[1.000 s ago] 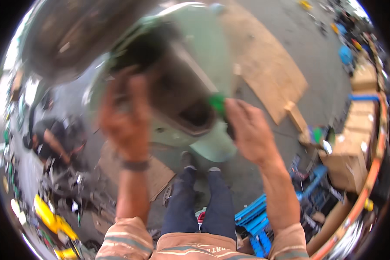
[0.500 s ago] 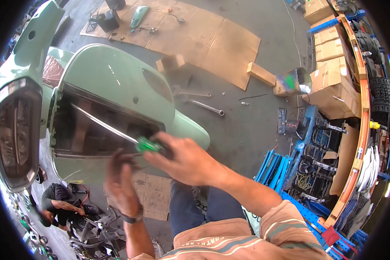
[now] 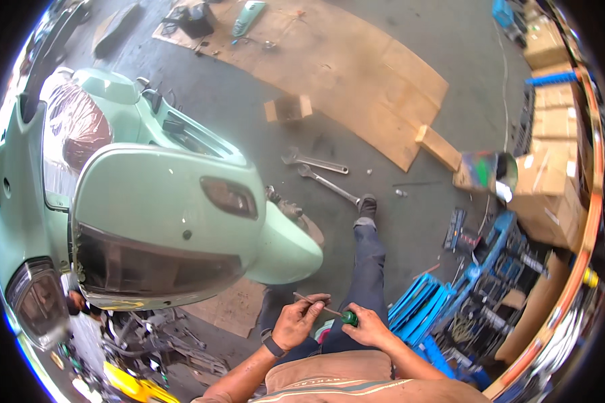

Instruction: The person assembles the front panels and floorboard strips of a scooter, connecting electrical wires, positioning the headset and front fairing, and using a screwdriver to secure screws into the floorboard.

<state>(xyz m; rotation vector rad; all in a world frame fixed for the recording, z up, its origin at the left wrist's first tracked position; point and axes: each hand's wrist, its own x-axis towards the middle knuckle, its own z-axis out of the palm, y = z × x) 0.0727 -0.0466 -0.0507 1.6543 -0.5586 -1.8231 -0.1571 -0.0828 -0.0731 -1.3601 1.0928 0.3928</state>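
Close to my body, a screwdriver with a green handle (image 3: 349, 318) and a thin metal shaft lies across both hands. My right hand (image 3: 371, 330) is closed round the handle. The fingers of my left hand (image 3: 296, 324) pinch the shaft, whose tip sticks out past them. Ahead and to the left stands a pale green scooter (image 3: 148, 181). On its front panel is a long dark opening (image 3: 154, 264), now apart from my hands and the screwdriver. A dark headlight (image 3: 39, 302) sits at the lower left.
Two wrenches (image 3: 331, 186) lie on the floor near my outstretched foot (image 3: 366, 207). Flat cardboard (image 3: 356, 67) covers the floor beyond. Blue racks (image 3: 417, 299) and cardboard boxes (image 3: 551, 181) line the right. Frame parts and a yellow piece (image 3: 131, 383) are at lower left.
The screwdriver has come out of the scooter's front opening and back toward my body. My left hand, empty before, now pinches its shaft. One foot has stepped out, and the view has shifted.
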